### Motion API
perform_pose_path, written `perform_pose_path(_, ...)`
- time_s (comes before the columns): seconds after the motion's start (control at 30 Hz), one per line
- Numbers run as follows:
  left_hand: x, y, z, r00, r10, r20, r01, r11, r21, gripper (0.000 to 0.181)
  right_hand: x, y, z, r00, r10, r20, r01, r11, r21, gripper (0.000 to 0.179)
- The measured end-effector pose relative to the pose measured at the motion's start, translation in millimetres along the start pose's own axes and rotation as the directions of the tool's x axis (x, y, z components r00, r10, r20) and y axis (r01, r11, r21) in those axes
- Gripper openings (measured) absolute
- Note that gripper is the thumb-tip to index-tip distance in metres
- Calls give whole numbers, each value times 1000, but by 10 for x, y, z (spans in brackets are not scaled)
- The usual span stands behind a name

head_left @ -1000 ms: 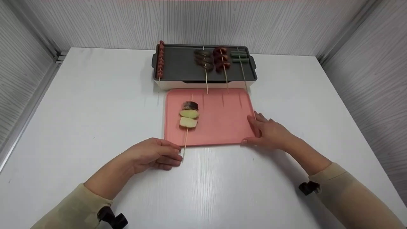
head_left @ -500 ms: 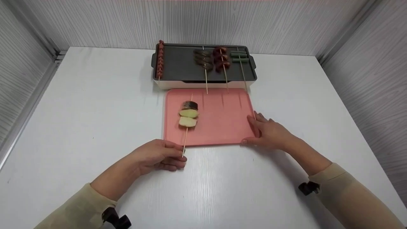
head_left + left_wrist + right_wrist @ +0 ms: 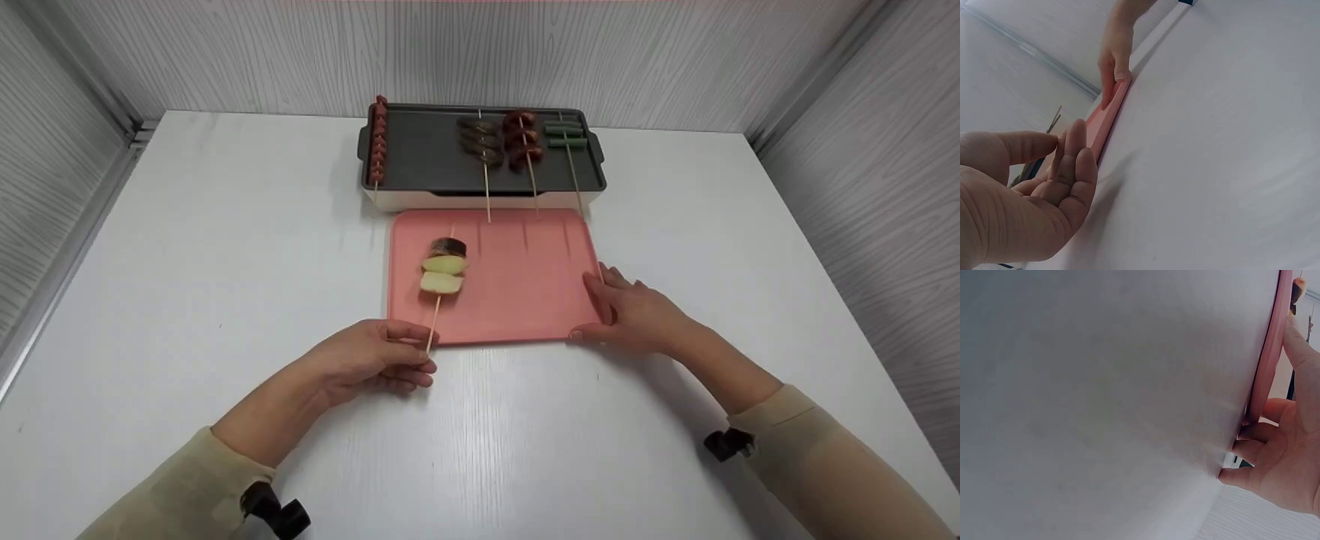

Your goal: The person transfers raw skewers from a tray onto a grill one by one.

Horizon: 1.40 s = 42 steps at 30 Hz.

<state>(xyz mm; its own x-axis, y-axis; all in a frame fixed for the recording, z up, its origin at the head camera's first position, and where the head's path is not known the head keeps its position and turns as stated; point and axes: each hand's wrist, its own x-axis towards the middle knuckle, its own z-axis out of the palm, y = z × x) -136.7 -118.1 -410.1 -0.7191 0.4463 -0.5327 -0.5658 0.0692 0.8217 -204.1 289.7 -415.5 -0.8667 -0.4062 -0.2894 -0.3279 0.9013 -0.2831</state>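
In the head view my left hand pinches the lower end of a wooden skewer between thumb and fingers. Two pale slices and a dark-skinned piece are threaded on it, over the left part of a pink tray. Whether the pieces touch the tray I cannot tell. My right hand grips the tray's near right corner, thumb at the front edge and fingers along the right side. In the left wrist view the left hand's thumb and fingertips meet. The right wrist view has the right hand against the tray's rim.
Behind the tray stands a dark grill plate on a light base. It bears a red skewer at left, then a brown skewer, a dark red skewer and a green skewer at right. Their sticks overhang its front.
My left hand has shifted slightly right, its grip now nearer the pieces' side. The skewer's lower end has risen a little and leans slightly more. The right hand and tray have stayed still.
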Motion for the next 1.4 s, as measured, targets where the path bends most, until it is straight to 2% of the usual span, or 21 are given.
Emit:
perform_pose_path(0.23,1,23,-19,1000,7,15,-7,1000,-12,47,5,-1,1,1000,-11,-3,11,1000,-1,107)
perform_pose_path(0.63,-19,41,-25,999,42,-14,-41,998,38,46,13,16,19,1000,-12,-8,12,1000,-2,107)
perform_pose_path(0.9,-42,20,-36,998,68,-19,-67,997,32,51,4,4,6,1000,-9,-13,9,1000,8,105)
perform_pose_path(1.17,-128,28,-44,996,90,-21,-89,995,42,52,8,-10,-2,1000,21,1,-21,1000,15,109)
perform_pose_path(1.4,-256,84,-65,994,110,-20,-108,991,75,53,17,1,8,1000,6,-3,-6,1000,8,108)
